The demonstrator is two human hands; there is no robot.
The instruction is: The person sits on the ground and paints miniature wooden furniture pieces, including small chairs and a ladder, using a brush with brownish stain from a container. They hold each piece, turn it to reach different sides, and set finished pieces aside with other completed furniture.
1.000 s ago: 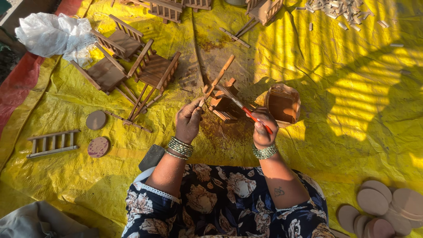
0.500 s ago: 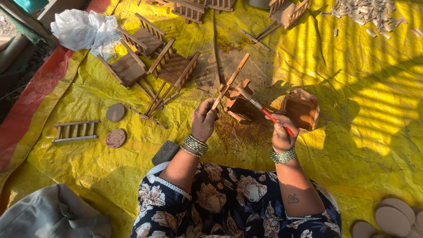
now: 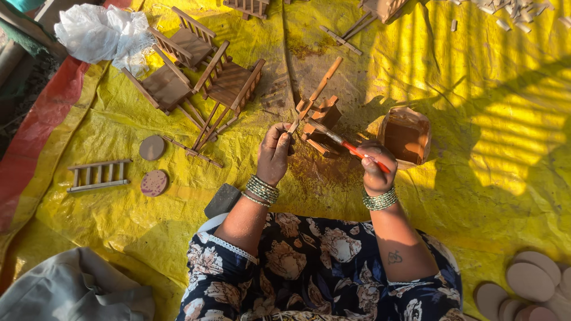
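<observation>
My left hand (image 3: 274, 153) pinches the lower end of a long wooden stick (image 3: 314, 94) that is joined to a small brown wooden piece (image 3: 324, 119), a part of a miniature chair. My right hand (image 3: 375, 168) grips a red-handled paintbrush (image 3: 351, 148) whose bristles touch that wooden piece. A cut container of brown paint (image 3: 405, 136) stands just right of the brush. Both wrists carry green bangles.
Several brown miniature chairs (image 3: 202, 77) lie on the yellow sheet (image 3: 493, 148) at upper left, beside a white plastic bag (image 3: 101, 34). A small ladder-like frame (image 3: 98, 175) and two round discs (image 3: 153, 165) lie at left. More discs (image 3: 529, 280) are stacked at lower right.
The view has shifted slightly. My hands stay on the stick and brush, and the brush tip has moved a little along the wooden piece.
</observation>
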